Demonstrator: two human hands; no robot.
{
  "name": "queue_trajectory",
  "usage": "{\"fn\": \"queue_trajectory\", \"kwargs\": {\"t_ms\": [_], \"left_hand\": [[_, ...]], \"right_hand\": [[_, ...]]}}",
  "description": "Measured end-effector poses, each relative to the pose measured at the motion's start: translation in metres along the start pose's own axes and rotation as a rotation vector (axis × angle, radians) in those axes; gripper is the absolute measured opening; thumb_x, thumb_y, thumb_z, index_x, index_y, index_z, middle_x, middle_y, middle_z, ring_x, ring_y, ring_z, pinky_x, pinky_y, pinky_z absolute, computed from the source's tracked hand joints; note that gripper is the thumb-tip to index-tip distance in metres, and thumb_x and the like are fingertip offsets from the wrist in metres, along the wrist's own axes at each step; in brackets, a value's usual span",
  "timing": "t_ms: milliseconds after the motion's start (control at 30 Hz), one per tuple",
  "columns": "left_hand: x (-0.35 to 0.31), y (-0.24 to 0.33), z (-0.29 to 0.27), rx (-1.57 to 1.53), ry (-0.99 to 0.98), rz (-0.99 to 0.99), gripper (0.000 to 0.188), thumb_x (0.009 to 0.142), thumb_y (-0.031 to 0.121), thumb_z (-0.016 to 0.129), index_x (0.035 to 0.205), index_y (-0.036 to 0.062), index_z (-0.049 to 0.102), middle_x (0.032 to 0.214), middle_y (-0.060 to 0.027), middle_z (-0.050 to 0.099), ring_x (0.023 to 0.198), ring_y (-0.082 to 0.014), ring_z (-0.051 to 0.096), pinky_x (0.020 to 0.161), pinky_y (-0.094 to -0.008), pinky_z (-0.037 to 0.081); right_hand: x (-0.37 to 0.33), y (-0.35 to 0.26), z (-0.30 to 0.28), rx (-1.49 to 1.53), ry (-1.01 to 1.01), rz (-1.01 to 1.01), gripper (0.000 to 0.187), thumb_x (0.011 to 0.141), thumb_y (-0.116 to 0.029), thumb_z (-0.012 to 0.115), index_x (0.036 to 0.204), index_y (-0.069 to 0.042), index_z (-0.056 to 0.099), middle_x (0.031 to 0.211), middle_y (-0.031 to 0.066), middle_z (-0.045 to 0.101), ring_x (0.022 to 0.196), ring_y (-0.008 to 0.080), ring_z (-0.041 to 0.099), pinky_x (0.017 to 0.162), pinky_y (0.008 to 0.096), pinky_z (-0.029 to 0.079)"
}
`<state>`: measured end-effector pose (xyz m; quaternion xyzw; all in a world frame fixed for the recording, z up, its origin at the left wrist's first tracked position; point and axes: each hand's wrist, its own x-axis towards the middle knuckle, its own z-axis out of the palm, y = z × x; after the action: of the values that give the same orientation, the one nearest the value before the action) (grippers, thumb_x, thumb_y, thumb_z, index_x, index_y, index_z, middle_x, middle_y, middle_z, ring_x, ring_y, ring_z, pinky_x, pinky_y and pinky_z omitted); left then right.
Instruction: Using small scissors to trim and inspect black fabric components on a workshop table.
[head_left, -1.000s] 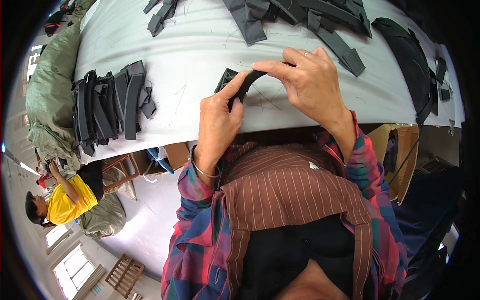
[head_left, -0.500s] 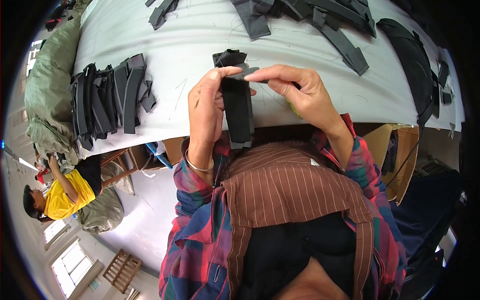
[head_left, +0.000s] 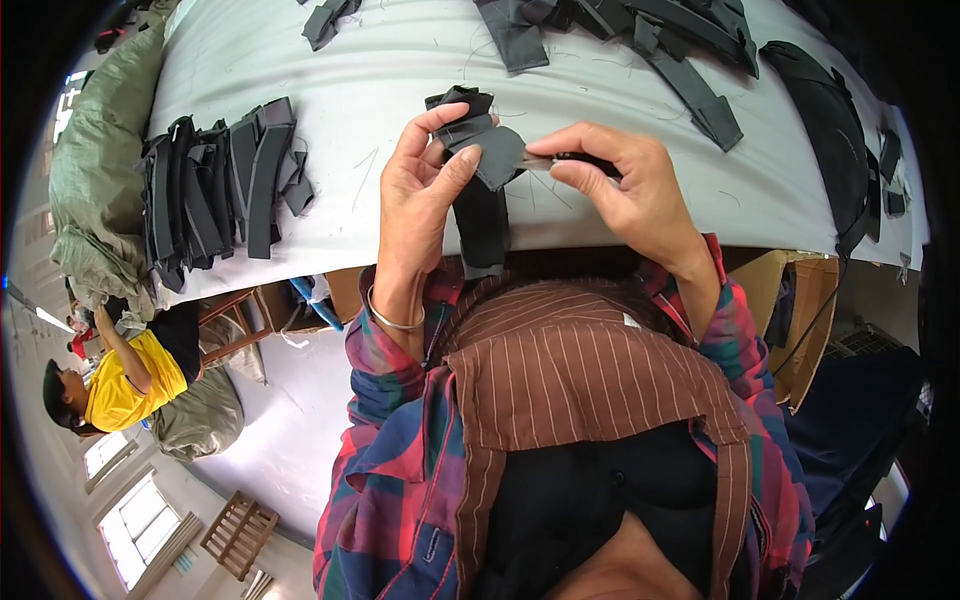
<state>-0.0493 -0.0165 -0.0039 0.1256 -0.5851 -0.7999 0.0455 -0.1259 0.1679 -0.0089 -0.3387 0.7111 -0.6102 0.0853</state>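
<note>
A black fabric strip [head_left: 500, 155] with a rounded end is pinched between the thumb and fingers of my left hand [head_left: 412, 200]. Its longer part hangs down toward the table's near edge, and a bunched end shows above my fingers. My right hand [head_left: 645, 195] is closed on a pair of small thread snips [head_left: 540, 164] with slim metal blades and a black handle. The blade tips are at the right edge of the strip; whether they touch it I cannot tell. Part of the snips is hidden in my palm.
A row of black strips [head_left: 262, 190] lies on the white-covered table [head_left: 340, 110] at left. More black pieces [head_left: 690, 100] and loose threads lie at the far side. A black bag [head_left: 815, 130] lies right, above a cardboard box [head_left: 805, 320]. A person in yellow [head_left: 140, 380] is at far left.
My left hand has turned and its thumb now presses the strip's rounded end, which faces me. My right hand has drawn slightly right, and the snips' metal blades now show.
</note>
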Motion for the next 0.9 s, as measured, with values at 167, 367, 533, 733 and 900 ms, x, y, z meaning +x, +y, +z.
{"fn": "queue_trajectory", "kwargs": {"t_ms": [167, 367, 533, 733, 900], "left_hand": [[0.001, -0.001, 0.000, 0.030, -0.013, 0.020, 0.039, 0.087, 0.001, 0.058, 0.123, -0.0005, 0.045, 0.115, -0.0168, 0.059, 0.105, -0.0174, 0.057, 0.090, -0.0280, 0.046], [0.001, -0.005, -0.003, 0.081, -0.042, 0.037, 0.043, 0.088, 0.000, 0.056, 0.128, 0.0000, 0.041, 0.119, -0.0223, 0.056, 0.107, -0.0220, 0.058, 0.089, -0.0316, 0.050], [-0.004, 0.000, 0.002, 0.006, -0.056, 0.001, 0.048, 0.082, -0.007, 0.052, 0.128, -0.0006, 0.040, 0.120, -0.0231, 0.055, 0.108, -0.0233, 0.058, 0.091, -0.0326, 0.050], [-0.008, 0.002, 0.009, 0.090, -0.070, 0.009, 0.050, 0.078, -0.010, 0.048, 0.126, 0.0008, 0.043, 0.110, -0.0113, 0.058, 0.096, -0.0117, 0.058, 0.082, -0.0227, 0.047], [-0.010, 0.003, 0.015, 0.167, -0.087, 0.007, 0.052, 0.076, -0.010, 0.048, 0.127, 0.0019, 0.044, 0.102, -0.0045, 0.056, 0.091, -0.0068, 0.054, 0.079, -0.0199, 0.043]], "right_hand": [[0.002, -0.011, 0.003, -0.228, -0.065, -0.090, 0.009, 0.077, -0.012, 0.066, 0.086, -0.009, 0.066, 0.078, 0.0046, 0.067, 0.069, 0.0239, 0.062, 0.062, 0.0307, 0.046], [0.003, -0.014, 0.001, -0.418, -0.142, -0.148, 0.008, 0.076, -0.015, 0.068, 0.082, -0.011, 0.065, 0.076, 0.0022, 0.066, 0.067, 0.0241, 0.061, 0.061, 0.0325, 0.044], [0.002, -0.014, 0.001, -0.094, -0.054, 0.032, 0.012, 0.079, -0.005, 0.063, 0.091, -0.002, 0.066, 0.080, 0.0065, 0.067, 0.074, 0.0163, 0.062, 0.067, 0.0268, 0.045], [0.010, -0.004, 0.008, -0.120, -0.055, 0.124, 0.014, 0.082, -0.006, 0.061, 0.093, 0.000, 0.065, 0.080, 0.0073, 0.066, 0.074, 0.0138, 0.061, 0.067, 0.0252, 0.046], [0.011, 0.000, 0.013, -0.158, -0.007, 0.080, 0.011, 0.079, -0.015, 0.065, 0.087, -0.008, 0.067, 0.074, 0.0075, 0.066, 0.064, 0.0237, 0.063, 0.057, 0.0315, 0.046]]}}
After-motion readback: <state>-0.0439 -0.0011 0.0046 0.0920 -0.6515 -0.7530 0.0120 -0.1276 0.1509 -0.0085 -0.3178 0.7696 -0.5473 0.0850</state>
